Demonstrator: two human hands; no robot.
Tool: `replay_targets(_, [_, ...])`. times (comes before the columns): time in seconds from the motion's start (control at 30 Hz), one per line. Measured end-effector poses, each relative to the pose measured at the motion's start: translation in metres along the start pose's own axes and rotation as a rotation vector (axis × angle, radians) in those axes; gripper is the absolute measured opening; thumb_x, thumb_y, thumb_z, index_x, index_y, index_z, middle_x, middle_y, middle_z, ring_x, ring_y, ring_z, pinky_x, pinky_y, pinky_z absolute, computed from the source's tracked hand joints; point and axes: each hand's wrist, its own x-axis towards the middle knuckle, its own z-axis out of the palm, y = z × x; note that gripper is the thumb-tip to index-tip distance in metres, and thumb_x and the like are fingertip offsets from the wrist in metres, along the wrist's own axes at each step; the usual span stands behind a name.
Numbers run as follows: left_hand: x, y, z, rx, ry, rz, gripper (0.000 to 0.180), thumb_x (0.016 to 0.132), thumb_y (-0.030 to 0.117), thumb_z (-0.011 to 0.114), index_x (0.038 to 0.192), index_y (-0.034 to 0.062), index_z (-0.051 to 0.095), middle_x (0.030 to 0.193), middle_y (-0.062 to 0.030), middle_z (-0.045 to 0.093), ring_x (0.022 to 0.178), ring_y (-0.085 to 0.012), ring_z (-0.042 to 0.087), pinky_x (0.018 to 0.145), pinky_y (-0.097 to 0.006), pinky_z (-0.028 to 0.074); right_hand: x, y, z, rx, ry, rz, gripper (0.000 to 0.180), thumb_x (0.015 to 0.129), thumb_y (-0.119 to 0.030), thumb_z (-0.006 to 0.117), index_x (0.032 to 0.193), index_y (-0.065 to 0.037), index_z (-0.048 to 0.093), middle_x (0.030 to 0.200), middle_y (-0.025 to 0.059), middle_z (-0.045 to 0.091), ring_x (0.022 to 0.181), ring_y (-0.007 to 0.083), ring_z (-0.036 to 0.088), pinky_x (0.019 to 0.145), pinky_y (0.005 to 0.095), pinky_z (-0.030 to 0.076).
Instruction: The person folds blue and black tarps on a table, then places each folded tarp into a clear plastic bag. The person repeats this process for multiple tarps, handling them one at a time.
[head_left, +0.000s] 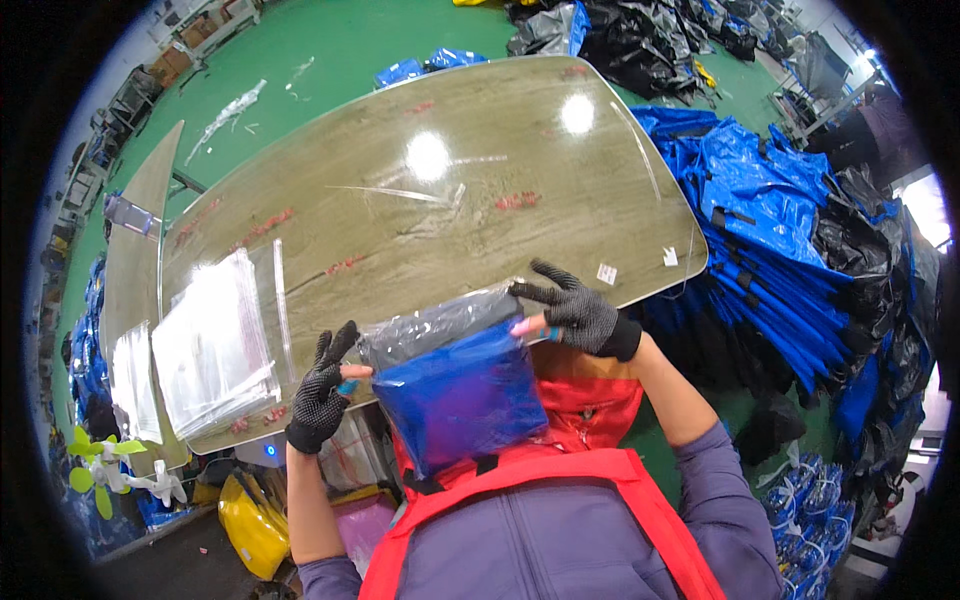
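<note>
A clear plastic bag with folded blue and dark grey sheeting lies tilted between my hands, over the table's near edge and close to my body. My left hand, in a black dotted glove with a bare thumb, grips the bag's left edge; its other fingers point up and away. At the upper right corner, the bare thumb of my right hand presses on the plastic. That hand's gloved fingers reach past the bag's top edge. Parts of the fingers' contact with the bag are hard to make out.
The brown table carries a stack of clear plastic bags at left. Blue folded sheets are heaped at right. A small green-bladed fan is at lower left, near a yellow bundle. Wrapped blue packages sit at lower right.
</note>
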Motion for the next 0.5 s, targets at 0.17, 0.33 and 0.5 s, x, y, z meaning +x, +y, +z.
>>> replay_targets(0.17, [0.017, 0.039, -0.018, 0.456, 0.022, -0.266, 0.037, 0.069, -0.008, 0.045, 0.095, 0.0018, 0.069, 0.119, -0.0216, 0.063, 0.111, -0.0329, 0.059, 0.094, -0.038, 0.046, 0.007, -0.029, -0.018, -0.195, 0.061, 0.273, 0.031, 0.069, -0.01, 0.062, 0.097, -0.02, 0.069, 0.118, 0.0075, 0.064, 0.115, 0.0355, 0.055, 0.1, 0.0497, 0.04])
replay_targets(0.33, [0.057, 0.006, 0.05, 0.581, 0.341, 0.094, 0.036, 0.082, 0.006, 0.06, 0.119, 0.0017, 0.059, 0.118, -0.0153, 0.062, 0.112, -0.0288, 0.058, 0.096, -0.035, 0.042, 0.07, -0.054, 0.059, -0.074, 0.299, 0.052, 0.058, 0.07, -0.028, 0.064, 0.126, -0.014, 0.057, 0.119, 0.0177, 0.059, 0.115, 0.0358, 0.053, 0.104, 0.0512, 0.035])
replay_targets(0.5, [-0.011, -0.06, 0.101, -0.472, 0.357, -0.345, 0.065, 0.09, 0.038, 0.06, 0.142, 0.005, 0.037, 0.134, -0.0104, 0.049, 0.119, -0.0232, 0.049, 0.101, -0.038, 0.04, -0.014, 0.034, 0.038, -0.325, 0.355, 0.377, 0.066, 0.075, -0.034, 0.064, 0.136, -0.013, 0.048, 0.139, 0.013, 0.048, 0.134, 0.0327, 0.04, 0.108, 0.0549, 0.027])
